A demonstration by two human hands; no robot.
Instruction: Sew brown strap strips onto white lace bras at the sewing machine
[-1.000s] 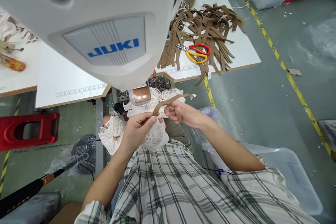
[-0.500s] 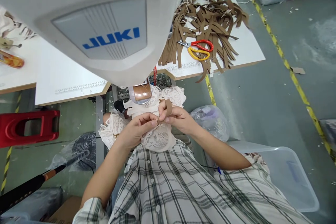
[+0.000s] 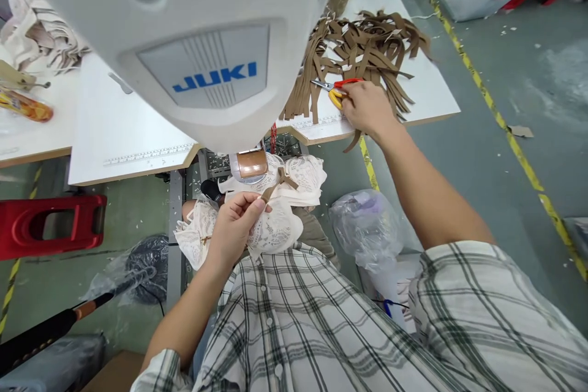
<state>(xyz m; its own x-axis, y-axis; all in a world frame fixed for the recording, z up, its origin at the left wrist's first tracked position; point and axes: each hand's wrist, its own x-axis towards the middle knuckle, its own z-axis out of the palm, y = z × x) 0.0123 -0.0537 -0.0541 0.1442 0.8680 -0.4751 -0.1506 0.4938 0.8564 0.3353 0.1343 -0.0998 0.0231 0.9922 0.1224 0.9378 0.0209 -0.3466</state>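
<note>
My left hand pinches a small brown ribbon bow against white lace garments bunched over my lap, just under the sewing machine head. My right hand reaches out to the white table and closes on the red and yellow scissors, whose blades poke out to the left. A pile of brown ribbon strips lies around the scissors.
A clear plastic bag sits beside my right knee. A red stool stands at the left on the floor. Yellow tape runs along the green floor. More cloth lies at the far left.
My right hand left the ribbon at the lace and reached up to the scissors on the table. The ribbon, earlier a long strip, now sits as a tied bow held by my left hand.
</note>
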